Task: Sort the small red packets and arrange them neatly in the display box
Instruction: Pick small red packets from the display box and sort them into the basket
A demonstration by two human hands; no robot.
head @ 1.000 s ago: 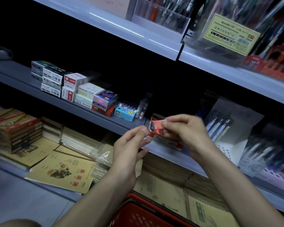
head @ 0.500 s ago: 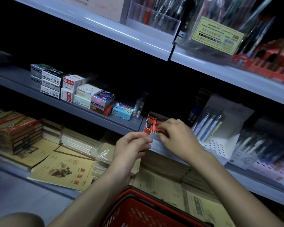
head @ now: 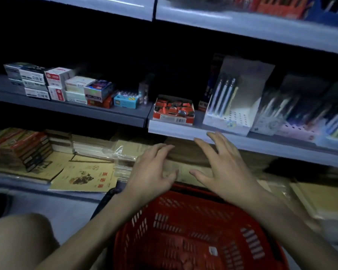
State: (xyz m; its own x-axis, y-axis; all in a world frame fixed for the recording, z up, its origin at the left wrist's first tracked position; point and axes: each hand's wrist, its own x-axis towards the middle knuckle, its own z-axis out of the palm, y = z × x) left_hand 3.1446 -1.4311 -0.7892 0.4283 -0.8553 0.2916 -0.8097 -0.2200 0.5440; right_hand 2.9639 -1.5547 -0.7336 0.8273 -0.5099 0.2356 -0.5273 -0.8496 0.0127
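A small red-and-white display box (head: 173, 118) stands on the middle shelf near its front edge. Several small red packets (head: 174, 107) lie inside it, some askew. My left hand (head: 152, 172) hovers below the shelf with fingers spread and holds nothing. My right hand (head: 220, 168) is beside it, also spread and empty, its fingertips just under the shelf edge. Both hands are well below and apart from the box.
A red shopping basket (head: 195, 230) sits under my forearms. Stacked small boxes (head: 62, 86) line the shelf's left part; pen displays (head: 232, 106) stand right of the display box. Notebooks (head: 84, 176) and book stacks fill the bottom shelf. My knee (head: 18, 240) shows at lower left.
My right hand put the red packet it held into the display box. Both hands then dropped away from the box to below the shelf, fingers spread. The view tilted down.
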